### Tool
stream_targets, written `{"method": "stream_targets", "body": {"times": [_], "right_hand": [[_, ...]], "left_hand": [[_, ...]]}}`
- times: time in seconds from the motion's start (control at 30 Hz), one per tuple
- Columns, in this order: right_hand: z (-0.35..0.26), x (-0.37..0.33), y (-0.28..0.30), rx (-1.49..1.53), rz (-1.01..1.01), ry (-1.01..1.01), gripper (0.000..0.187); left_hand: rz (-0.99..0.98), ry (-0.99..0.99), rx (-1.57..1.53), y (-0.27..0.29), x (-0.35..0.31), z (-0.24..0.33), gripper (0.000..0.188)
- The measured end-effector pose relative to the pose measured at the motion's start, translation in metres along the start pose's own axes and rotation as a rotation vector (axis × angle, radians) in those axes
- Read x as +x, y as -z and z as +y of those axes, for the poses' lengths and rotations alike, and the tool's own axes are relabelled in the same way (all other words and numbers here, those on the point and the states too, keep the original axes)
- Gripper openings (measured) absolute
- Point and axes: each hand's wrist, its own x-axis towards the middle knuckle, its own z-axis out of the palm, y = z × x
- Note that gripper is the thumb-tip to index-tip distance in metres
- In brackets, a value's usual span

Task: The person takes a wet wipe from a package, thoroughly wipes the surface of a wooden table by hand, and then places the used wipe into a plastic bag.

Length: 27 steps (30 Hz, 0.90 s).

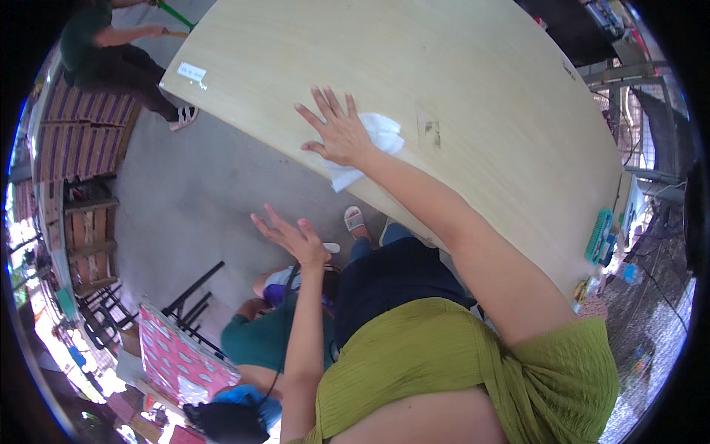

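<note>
My right hand [340, 135] lies with its fingers spread near the edge of a large pale wooden tabletop [488, 89]. Under and beside its palm is a white cloth [381, 133], and one end of the cloth hangs over the table's edge. Beyond the fingertips, a small white label [191, 71] sticks to the tabletop near its corner. To the right of the cloth there is a scuffed patch of tape residue [431, 132]. My left hand [294, 238] hovers in the air beside the table, fingers apart, holding nothing.
A person in dark clothes [122, 63] stands beyond the table's far left corner, holding a stick. Close on my left another person in a green top [255, 340] is low down, near a pink patterned board [177, 355]. A green basket [599, 235] sits at the right.
</note>
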Motion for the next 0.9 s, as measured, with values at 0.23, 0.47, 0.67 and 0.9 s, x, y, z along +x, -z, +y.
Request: {"method": "stream_targets", "body": {"times": [0.23, 0.47, 0.67, 0.9], "right_hand": [[-0.016, -0.129, 0.043, -0.061, -0.287, 0.006, 0.098], [0.046, -0.392, 0.109, -0.132, -0.355, -0.258, 0.108], [0.085, -0.531, 0.143, -0.204, -0.263, -0.309, 0.118], [0.043, -0.388, 0.106, -0.099, -0.286, -0.164, 0.109]], "left_hand": [[0.105, 0.043, 0.065, 0.004, -0.026, -0.004, 0.072], [0.039, 0.044, -0.137, -0.069, -0.078, 0.059, 0.072], [0.05, 0.309, -0.218, -0.105, -0.145, 0.092, 0.074], [0.057, 0.376, -0.252, -0.079, -0.18, 0.078, 0.075]]}}
